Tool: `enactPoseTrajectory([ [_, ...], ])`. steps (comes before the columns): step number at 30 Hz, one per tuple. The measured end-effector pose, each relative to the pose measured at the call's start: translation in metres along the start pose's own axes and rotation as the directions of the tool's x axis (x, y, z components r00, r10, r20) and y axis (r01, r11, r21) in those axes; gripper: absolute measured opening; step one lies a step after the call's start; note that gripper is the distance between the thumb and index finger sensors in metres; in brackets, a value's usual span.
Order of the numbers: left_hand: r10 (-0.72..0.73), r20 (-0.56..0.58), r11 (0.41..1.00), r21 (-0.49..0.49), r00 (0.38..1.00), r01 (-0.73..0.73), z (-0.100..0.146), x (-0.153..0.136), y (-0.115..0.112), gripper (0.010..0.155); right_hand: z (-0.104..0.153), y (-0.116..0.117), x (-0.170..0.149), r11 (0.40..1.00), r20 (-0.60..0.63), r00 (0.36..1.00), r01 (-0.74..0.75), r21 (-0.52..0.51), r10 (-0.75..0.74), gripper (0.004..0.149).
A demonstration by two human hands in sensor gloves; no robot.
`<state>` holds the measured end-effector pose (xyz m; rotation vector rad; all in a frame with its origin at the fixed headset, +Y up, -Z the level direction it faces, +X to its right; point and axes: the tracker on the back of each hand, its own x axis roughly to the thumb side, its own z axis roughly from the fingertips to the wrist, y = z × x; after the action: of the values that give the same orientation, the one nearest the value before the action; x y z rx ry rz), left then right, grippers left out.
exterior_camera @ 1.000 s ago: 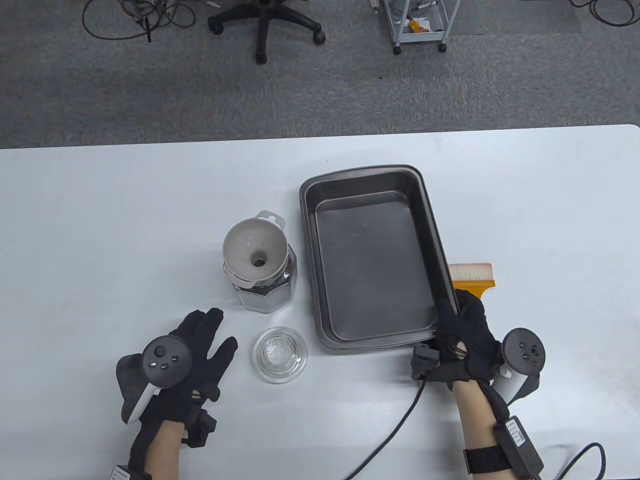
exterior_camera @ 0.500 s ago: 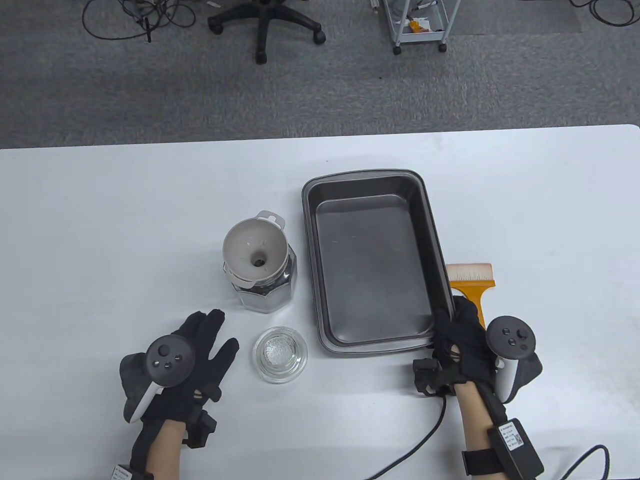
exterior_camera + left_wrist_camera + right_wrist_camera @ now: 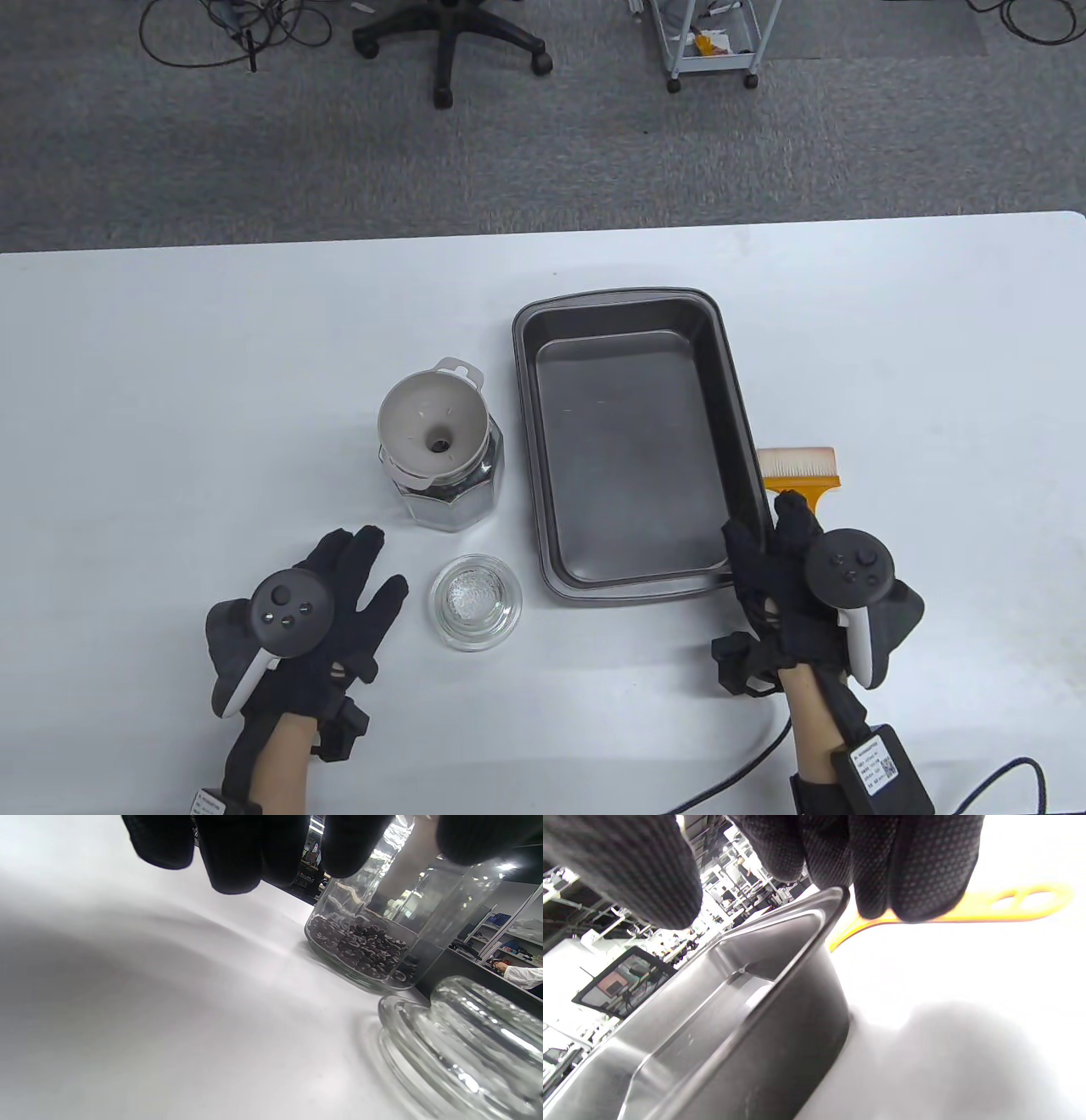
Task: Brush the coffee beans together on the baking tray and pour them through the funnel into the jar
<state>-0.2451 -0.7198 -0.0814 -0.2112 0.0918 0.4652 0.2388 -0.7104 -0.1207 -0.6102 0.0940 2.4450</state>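
the left hand (image 3: 327,598) in its black sensor glove lies flat on the white table (image 3: 170,407) at the near left, fingers straight and spread, holding nothing, tips aimed at the jar; just right of it sits the ribbed clear glass lid (image 3: 475,602). at the near right the right hand (image 3: 785,573) hovers over the near right corner of the dark metal baking tray (image 3: 632,297), thumb above the rim inside, fingers above the orange plastic brush (image 3: 802,475) beside the tray; whether it touches or grips either i cannot tell (the wrist view shows fingertips (image 3: 916,878) close over the rim and the brush handle, not curled round them). the tray floor shows no beans; the coffee beans (image 3: 360,946) lie in the faceted glass jar (image 3: 450,480), the pale plastic funnel (image 3: 434,424) seated in its mouth. judging by this, pouring is done; what seems left is releasing the tray gently, lifting the hand straight up, so it neither shifts nor knocks the brush
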Motion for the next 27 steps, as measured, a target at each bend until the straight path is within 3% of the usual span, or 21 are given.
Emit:
enactPoseTrajectory([
  [11,0.044,0.022,0.999,-0.005,0.999,-0.044,0.000,0.002,0.003,0.071,0.023,-0.007,0.040,0.998,0.134,0.991,-0.025,0.053,0.017,0.080],
  [15,0.071,0.031,0.997,-0.006,0.997,-0.071,-0.001,0.003,0.004,0.071,0.040,-0.010,0.082,0.999,0.281,0.959,-0.035,0.029,0.026,0.075],
  [19,0.081,0.044,0.997,-0.008,0.996,-0.081,-0.002,0.006,0.005,0.071,0.054,-0.007,0.130,0.996,0.447,0.893,0.007,0.088,-0.046,0.069],
  [27,0.110,0.060,0.994,-0.003,0.992,-0.110,-0.002,0.005,0.008,0.071,0.069,0.017,0.220,0.985,0.557,0.829,-0.055,0.165,-0.047,0.067],
])
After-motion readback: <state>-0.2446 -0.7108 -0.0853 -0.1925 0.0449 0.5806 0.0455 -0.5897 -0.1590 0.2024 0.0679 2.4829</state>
